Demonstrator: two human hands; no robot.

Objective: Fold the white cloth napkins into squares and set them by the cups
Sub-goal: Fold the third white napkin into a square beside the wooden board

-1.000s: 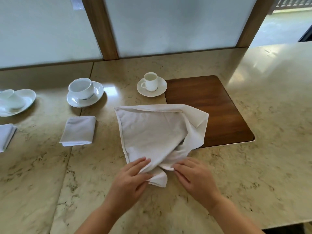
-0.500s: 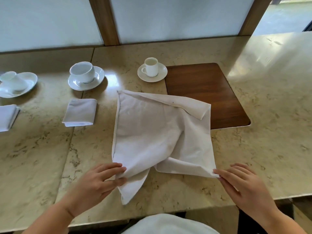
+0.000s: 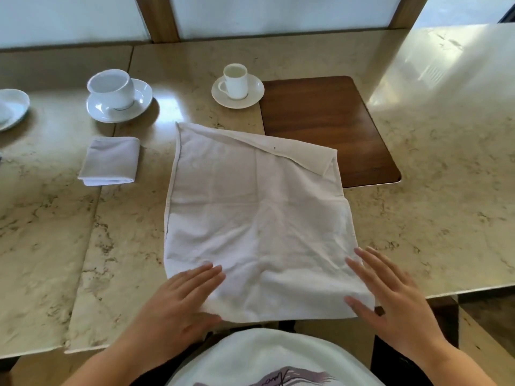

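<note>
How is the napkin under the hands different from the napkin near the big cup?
The napkin under the hands lies spread open; the napkin near the big cup is folded into a small square. The open one looks much larger and has its far right corner flipped over; the folded one is neat and layered. Both hands, left and right, rest flat on the open one; nothing touches the folded one. Both are white cloth.

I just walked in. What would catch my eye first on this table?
A big white napkin lies spread in the middle of the marble table, its far right corner turned over, with the left hand and right hand flat on its near corners. Beyond it stands a small cup; a folded napkin lies left.
</note>
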